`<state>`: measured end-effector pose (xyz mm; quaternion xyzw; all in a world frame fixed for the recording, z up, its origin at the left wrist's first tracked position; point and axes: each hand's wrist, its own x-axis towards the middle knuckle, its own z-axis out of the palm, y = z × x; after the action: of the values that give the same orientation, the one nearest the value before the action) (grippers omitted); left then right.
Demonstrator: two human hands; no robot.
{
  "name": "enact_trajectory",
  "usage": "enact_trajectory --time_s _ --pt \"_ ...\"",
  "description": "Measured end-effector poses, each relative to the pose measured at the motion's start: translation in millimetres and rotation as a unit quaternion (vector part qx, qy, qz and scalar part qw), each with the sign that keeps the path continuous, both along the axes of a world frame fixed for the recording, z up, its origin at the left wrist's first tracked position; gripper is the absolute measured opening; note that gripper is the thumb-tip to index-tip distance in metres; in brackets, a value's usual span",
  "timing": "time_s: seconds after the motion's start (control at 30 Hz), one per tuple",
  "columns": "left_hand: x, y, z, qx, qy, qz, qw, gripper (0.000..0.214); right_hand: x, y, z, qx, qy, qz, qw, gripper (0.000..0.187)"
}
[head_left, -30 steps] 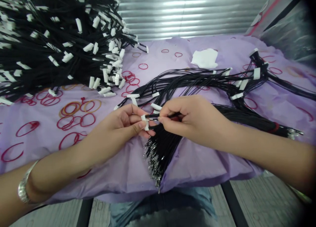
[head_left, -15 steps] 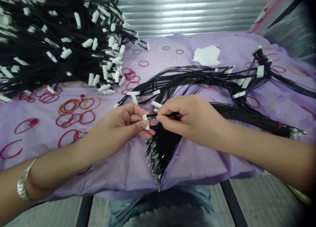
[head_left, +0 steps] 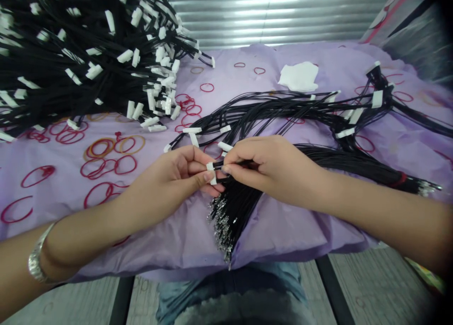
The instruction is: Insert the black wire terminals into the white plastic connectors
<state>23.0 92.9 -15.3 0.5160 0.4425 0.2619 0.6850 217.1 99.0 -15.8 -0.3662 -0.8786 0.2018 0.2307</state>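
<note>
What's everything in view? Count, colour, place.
Connector: one held, white, centre
Wire pile: many, black with white ends, upper left
Arching wires: many, black with white ends, centre to right
Metal-tipped wires: many, black, front centre and right
Rubber bands: many, red and tan, mostly left
Scrap: one, white, upper right
Sheet: one, purple, under the wires
Slatted panel: one, silver, back
Floor: one, grey, bottom
Bracelet: one, silver, left wrist
Garment: one, blue, bottom
Left hand: one, centre, holding the connector
Right hand: one, centre, pinching wire

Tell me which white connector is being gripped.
The white connector pinched in the left hand; the other white connectors lie among black cables, outside that grip.
</note>
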Motion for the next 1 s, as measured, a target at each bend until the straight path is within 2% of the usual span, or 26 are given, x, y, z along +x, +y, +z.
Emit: enact_trajectory --time_s 0.4,0.73,1.0 --pt "0.4 0.6 0.0 -0.018 -0.004 0.003 1.000 0.010 1.6 0.8 3.2 -0.051 0.006 0.008 0.999 0.020" --pt "0.0 1.4 -2.0 -0.026 -0.011 0.010 1.000 0.011 -1.8 -4.8 0.2 -0.030 0.012 -0.024 0.999 0.018" --pt "-2.5 0.4 -1.5 -0.026 -0.015 0.005 1.000 0.012 -1.2 -3.2 -0.9 -0.058 0.035 -0.026 0.997 0.018"
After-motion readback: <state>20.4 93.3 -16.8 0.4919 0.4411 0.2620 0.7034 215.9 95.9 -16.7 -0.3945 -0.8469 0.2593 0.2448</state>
